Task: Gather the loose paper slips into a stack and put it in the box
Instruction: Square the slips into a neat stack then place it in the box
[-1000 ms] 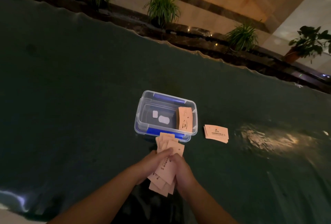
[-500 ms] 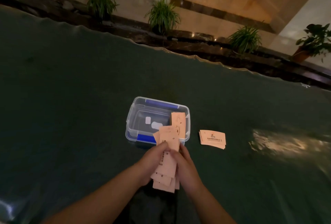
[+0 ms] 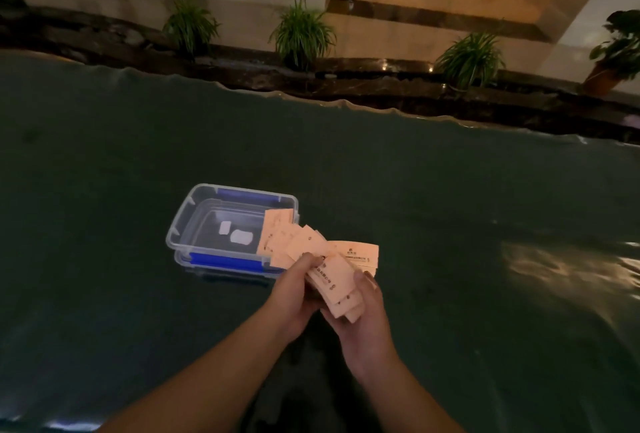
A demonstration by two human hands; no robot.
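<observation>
Both hands hold an uneven, fanned bundle of pink paper slips [image 3: 334, 288] just in front of the box's right corner. My left hand [image 3: 294, 294] grips its left side, thumb on top. My right hand [image 3: 363, 321] supports it from below and from the right. The clear plastic box [image 3: 183, 224] with blue clips stands open on the table. A small stack of slips [image 3: 275, 224] leans against its right wall. Another neat stack of slips [image 3: 362, 254] lies on the table right of the box, partly hidden by the held bundle.
A dark green cloth [image 3: 104, 190] covers the table, with a bright glare patch [image 3: 571, 266] at the right. Two white labels [image 3: 239, 236] show on the box floor. Beyond the table's wavy far edge [image 3: 346, 103] stand several potted plants [image 3: 301, 37].
Both hands have carried the bundle to the right, close to the stack on the table. The slips are spread out more than before. The camera has tilted up slightly.
</observation>
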